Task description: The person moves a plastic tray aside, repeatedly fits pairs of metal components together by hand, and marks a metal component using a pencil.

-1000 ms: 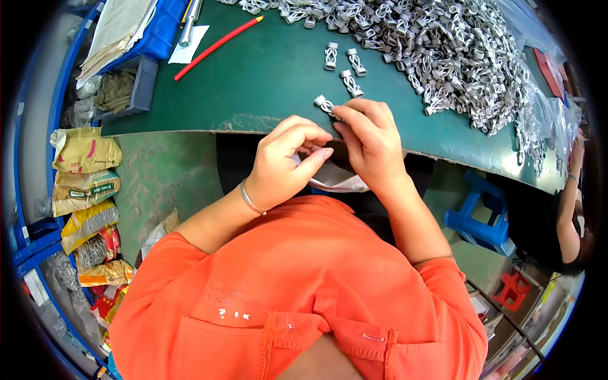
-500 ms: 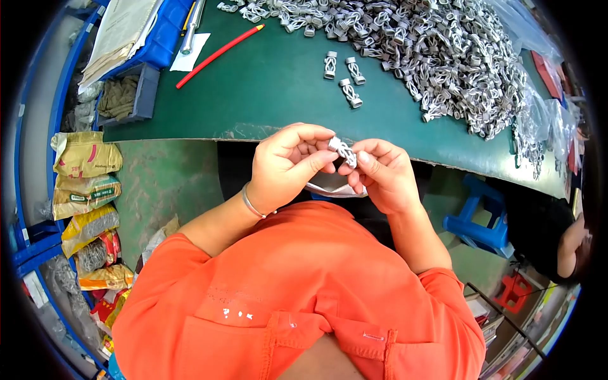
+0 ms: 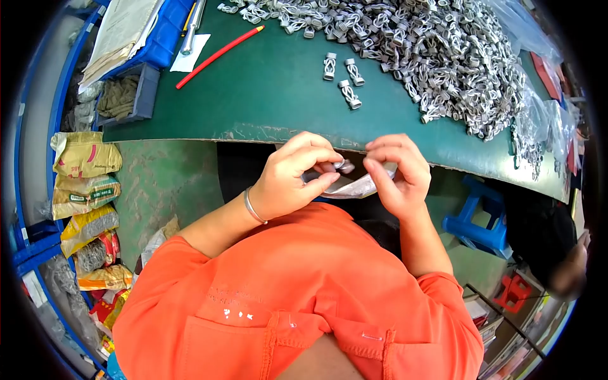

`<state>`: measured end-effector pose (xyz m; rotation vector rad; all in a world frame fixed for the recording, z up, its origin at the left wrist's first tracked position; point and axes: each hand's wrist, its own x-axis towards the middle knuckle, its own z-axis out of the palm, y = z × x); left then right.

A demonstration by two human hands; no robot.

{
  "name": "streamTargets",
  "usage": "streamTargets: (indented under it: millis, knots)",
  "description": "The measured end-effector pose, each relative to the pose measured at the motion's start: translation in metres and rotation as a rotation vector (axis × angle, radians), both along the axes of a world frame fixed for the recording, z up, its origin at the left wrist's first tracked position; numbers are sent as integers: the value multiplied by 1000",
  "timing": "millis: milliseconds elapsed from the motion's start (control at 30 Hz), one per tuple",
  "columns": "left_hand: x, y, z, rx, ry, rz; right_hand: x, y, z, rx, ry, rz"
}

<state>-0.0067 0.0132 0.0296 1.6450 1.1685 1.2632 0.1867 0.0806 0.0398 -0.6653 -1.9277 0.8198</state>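
My left hand (image 3: 297, 170) is at the table's near edge, with a gap between thumb and forefinger. At its fingertips is a small grey metal part (image 3: 346, 166), smeared by motion; it looks loose rather than gripped. My right hand (image 3: 403, 174) is apart from the part, fingers bent and spread from the thumb, holding nothing. Below the hands a whitish bag (image 3: 358, 187) lies open at my lap. Three similar metal parts lie on the green table: an upright one (image 3: 329, 66), a tilted one (image 3: 354, 72) and a nearer one (image 3: 349, 94).
A big heap of metal parts (image 3: 456, 69) covers the table's right. A red pencil (image 3: 218, 57), a metal tool (image 3: 192, 31) and a grey bin (image 3: 144, 92) are at the left. A blue stool (image 3: 478, 218) and another person's arm (image 3: 573, 266) are at the right.
My right hand has let go of the metal part and drawn away to the right. The part is now blurred by my left fingertips, slightly lower, and more of the bag shows.
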Motion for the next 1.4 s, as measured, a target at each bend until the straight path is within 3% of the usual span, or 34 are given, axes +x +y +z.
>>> streamTargets:
  millis: [100,300,400,433,500,833,967,1100,1167,1233,1300,1400]
  knots:
    - [2,-2,-5,-47,22,-3,-12,15,0,100,-142,-171]
    - [3,0,-1,-52,14,8,-35,48,-13,275,-292,-190]
    - [1,-2,-3,-200,-143,65,-32,37,-7,-77,-152,-254]
    - [1,-2,-4,-192,-139,71,-30,29,-4,-507,28,-182]
    - [2,0,-5,-335,-604,55,-22,21,5,-892,227,-59]
    - [5,4,4,-269,-580,33,-2,4,-3,-1124,434,175]
    - [5,3,7,-134,-449,1,2,-3,-12,-981,432,291]
    - [5,3,7,-86,-360,-7,4,-13,-9,-723,397,157]
    - [6,3,4,-71,-365,-1,7,-13,-8,-493,253,95]
    - [4,3,3,-13,-231,10,10,-8,-5,-453,217,79]
    - [0,3,5,16,-67,26,12,3,4,-181,-62,134]
    - [1,2,-1,-45,-56,39,2,21,9,-5,-142,-31]
